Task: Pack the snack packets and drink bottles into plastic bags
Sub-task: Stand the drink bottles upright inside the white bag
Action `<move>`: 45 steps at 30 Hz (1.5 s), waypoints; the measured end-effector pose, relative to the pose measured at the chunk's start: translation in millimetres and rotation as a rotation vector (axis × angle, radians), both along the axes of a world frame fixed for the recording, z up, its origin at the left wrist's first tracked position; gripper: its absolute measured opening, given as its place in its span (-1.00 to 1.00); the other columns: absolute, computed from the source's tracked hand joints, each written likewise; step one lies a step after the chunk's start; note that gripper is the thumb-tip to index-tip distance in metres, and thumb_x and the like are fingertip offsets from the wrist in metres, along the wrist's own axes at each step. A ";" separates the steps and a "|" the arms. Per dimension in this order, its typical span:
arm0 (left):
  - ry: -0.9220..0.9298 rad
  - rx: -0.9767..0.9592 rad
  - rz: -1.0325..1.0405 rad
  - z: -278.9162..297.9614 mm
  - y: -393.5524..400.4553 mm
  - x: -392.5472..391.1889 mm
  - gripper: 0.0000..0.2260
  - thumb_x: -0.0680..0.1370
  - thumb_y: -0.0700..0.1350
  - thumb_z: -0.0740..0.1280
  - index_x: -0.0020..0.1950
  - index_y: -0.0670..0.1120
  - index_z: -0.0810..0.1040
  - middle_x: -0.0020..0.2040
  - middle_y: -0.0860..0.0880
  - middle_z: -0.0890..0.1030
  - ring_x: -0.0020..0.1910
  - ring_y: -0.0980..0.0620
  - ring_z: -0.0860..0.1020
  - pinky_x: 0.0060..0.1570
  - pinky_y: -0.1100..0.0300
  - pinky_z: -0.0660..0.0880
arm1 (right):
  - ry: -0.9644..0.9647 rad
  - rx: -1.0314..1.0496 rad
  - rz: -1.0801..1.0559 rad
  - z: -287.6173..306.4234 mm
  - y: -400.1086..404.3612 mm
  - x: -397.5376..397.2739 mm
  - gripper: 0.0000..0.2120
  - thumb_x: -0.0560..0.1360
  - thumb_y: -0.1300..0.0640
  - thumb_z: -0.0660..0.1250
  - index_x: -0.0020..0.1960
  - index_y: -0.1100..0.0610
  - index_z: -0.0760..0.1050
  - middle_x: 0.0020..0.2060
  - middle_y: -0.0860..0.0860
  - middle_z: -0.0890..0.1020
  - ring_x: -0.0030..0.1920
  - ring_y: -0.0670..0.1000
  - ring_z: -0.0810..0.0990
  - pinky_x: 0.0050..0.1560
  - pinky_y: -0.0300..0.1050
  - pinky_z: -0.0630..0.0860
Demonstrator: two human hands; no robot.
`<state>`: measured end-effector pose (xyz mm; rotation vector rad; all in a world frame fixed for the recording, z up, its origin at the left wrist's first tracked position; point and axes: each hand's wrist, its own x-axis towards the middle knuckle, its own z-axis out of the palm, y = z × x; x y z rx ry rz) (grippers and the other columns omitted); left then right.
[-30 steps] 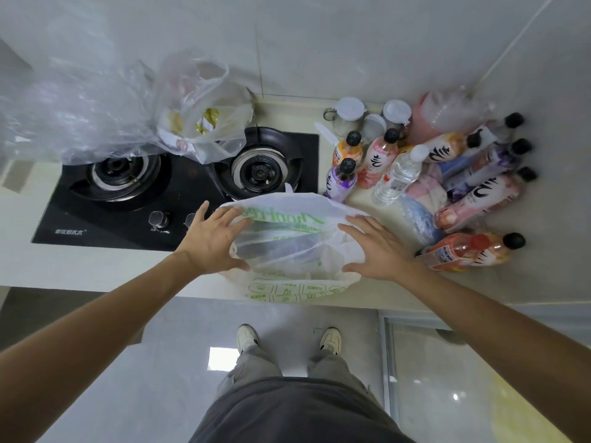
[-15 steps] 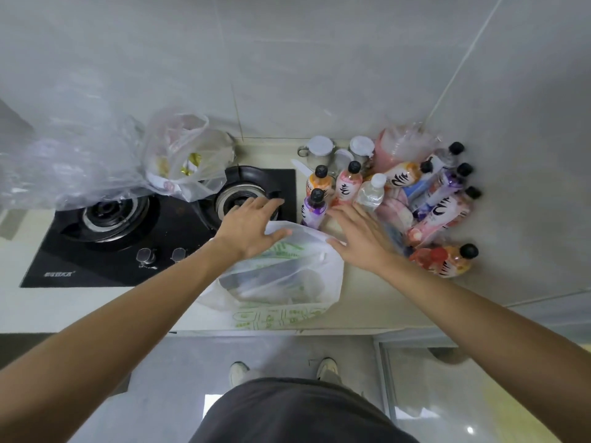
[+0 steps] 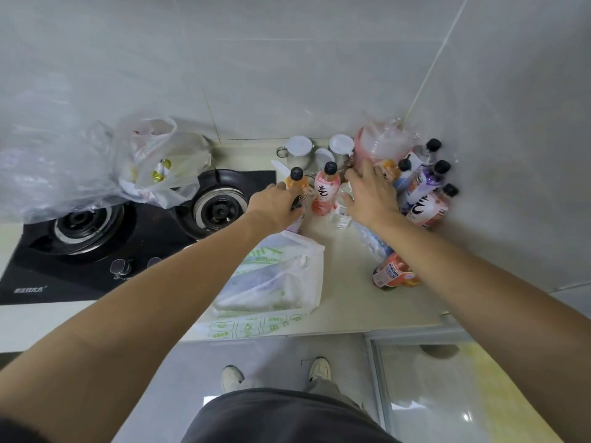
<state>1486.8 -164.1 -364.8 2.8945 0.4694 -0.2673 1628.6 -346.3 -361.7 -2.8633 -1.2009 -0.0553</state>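
A: Bottles stand very close together at the corner of the counter (image 3: 345,302), and both hands are among them. This is where I see the risk.

B: What does each hand hold?

A: The left hand (image 3: 275,204) is curled around the dark cap of a bottle that is mostly hidden under it, just in front of the orange bottle (image 3: 295,182). The right hand (image 3: 371,195) lies with its fingers spread over the clear water bottle (image 3: 341,212), but I cannot tell if it really grips it.

B: So what can go wrong?

A: The pink bottle (image 3: 324,191) stands upright between the two hands, touching almost both. If one hand lifts carelessly, I think it can tip and knock the neighbours, like the purple bottle (image 3: 423,182) leaning at the wall.

B: And the bag?

A: The white plastic bag (image 3: 281,279) lies flat near the counter edge, between the arms, with something already inside. Its mouth looks collapsed. With both hands full, nobody holds it open, so a bottle may slide off towards the floor. Also the gas stove (image 3: 96,244) is just beside it.
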 end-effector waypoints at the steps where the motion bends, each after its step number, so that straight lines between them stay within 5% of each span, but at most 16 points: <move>1: 0.003 0.007 0.005 -2.9 -1.1 2.0 -0.58 0.65 0.10 0.22 0.47 0.01 0.36 0.18 -0.17 0.50 0.20 -0.21 0.50 -0.03 -0.06 0.48 | 0.011 0.002 -0.004 -1.9 0.1 1.9 -0.52 0.56 -0.01 0.41 0.37 0.18 0.40 0.22 0.21 0.38 0.22 0.27 0.46 -0.12 0.17 0.63; 8: -0.047 -0.038 0.067 -19.6 -1.3 7.6 -0.71 0.65 0.02 0.28 0.32 -0.05 0.38 0.07 -0.15 0.53 0.03 -0.23 0.56 -0.16 0.00 0.43 | 0.137 0.017 -0.045 -14.2 2.1 15.1 -0.60 0.62 -0.03 0.31 0.37 0.13 0.35 0.20 0.24 0.43 0.17 0.32 0.53 -0.10 0.14 0.52; 15: -0.111 -0.044 0.130 -24.8 -3.2 13.6 -0.72 0.65 -0.07 0.27 0.35 -0.09 0.37 0.03 -0.20 0.54 -0.04 -0.28 0.57 -0.12 -0.04 0.50 | 0.211 0.195 -0.020 -16.5 2.9 21.9 -0.70 0.62 -0.05 0.35 0.14 0.16 0.40 0.00 0.19 0.63 0.02 0.30 0.62 -0.20 0.04 0.43; 23: -0.362 -0.116 0.169 15.8 8.2 -2.7 -0.76 0.60 0.01 0.30 0.15 -0.11 0.45 -0.02 -0.20 0.61 -0.10 -0.29 0.56 -0.13 -0.11 0.54 | 0.217 0.354 0.014 2.4 -6.7 -6.1 -0.69 0.61 -0.10 0.35 -0.01 0.15 0.41 -0.13 0.15 0.64 -0.13 0.27 0.61 -0.17 0.17 0.56; 34: -0.520 -0.201 0.042 64.4 13.4 -65.1 -0.78 0.54 0.06 0.32 0.01 -0.08 0.46 -0.21 -0.13 0.63 -0.20 -0.25 0.56 -0.25 -0.08 0.54 | 0.142 0.514 -0.097 44.8 -10.0 -84.9 -0.72 0.56 -0.09 0.40 -0.02 0.14 0.50 -0.18 0.08 0.65 -0.15 0.18 0.63 -0.22 0.01 0.49; 45: -0.379 -0.250 -0.010 31.7 19.1 -98.9 -0.76 0.52 0.06 0.36 0.05 -0.06 0.48 -0.11 -0.16 0.66 -0.13 -0.28 0.61 -0.20 -0.10 0.59 | 0.130 0.563 -0.064 55.8 0.4 -145.2 -0.70 0.49 -0.16 0.38 0.02 0.06 0.50 -0.22 0.02 0.64 -0.18 0.13 0.62 -0.21 0.10 0.56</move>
